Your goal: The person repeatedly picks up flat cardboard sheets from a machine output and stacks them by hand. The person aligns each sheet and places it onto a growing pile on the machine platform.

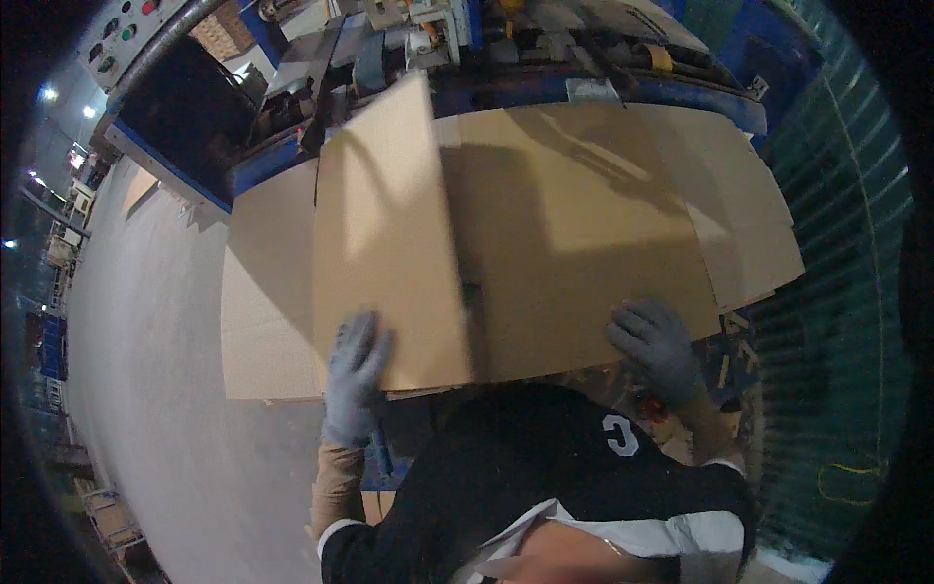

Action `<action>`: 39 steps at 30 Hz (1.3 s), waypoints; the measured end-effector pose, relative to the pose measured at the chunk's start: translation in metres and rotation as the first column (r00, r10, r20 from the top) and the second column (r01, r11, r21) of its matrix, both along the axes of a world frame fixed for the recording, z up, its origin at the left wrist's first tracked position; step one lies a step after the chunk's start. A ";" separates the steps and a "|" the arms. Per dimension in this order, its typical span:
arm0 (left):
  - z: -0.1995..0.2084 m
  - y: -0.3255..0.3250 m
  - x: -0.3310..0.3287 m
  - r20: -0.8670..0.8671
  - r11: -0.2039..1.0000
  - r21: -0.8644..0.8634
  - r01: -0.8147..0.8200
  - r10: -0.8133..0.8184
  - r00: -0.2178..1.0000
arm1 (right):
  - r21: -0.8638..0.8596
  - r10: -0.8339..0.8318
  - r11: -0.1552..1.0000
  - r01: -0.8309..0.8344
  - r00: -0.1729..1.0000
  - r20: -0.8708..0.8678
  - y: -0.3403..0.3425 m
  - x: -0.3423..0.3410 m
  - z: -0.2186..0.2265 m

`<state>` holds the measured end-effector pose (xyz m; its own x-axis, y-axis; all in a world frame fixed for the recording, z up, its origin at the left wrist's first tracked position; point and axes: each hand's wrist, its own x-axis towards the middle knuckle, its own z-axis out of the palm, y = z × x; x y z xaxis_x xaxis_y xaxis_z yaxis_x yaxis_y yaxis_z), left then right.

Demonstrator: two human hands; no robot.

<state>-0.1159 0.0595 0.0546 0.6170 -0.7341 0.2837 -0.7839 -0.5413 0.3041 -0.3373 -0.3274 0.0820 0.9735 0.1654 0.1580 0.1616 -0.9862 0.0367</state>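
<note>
A wide brown cardboard sheet (593, 282) lies in front of me. Its left-middle panel (389, 243) is lifted along one side and throws a dark shadow on the board to its right. My left hand (354, 380), in a grey glove, rests at the near left corner of that panel, fingers stretched out and apart. On the right, my gloved right hand (657, 350) lies over the sheet's near edge with its fingers extended to the left. Whether either thumb or palm grips the edge from below is hidden.
Beyond the cardboard stands a blue machine (516, 92) with bars and rollers. A control panel (126, 44) with buttons is at the upper left. Green corrugated wall (827, 292) rises close on the right. Cardboard scraps (735, 360) lie by the right edge. Grey floor (146, 321) stretches left.
</note>
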 end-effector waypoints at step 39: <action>-0.095 0.188 0.151 -0.385 -0.050 -0.132 -0.990 0.923 0.005 | 0.735 -0.974 0.046 0.676 -0.134 0.185 -0.172 -0.029 -0.044</action>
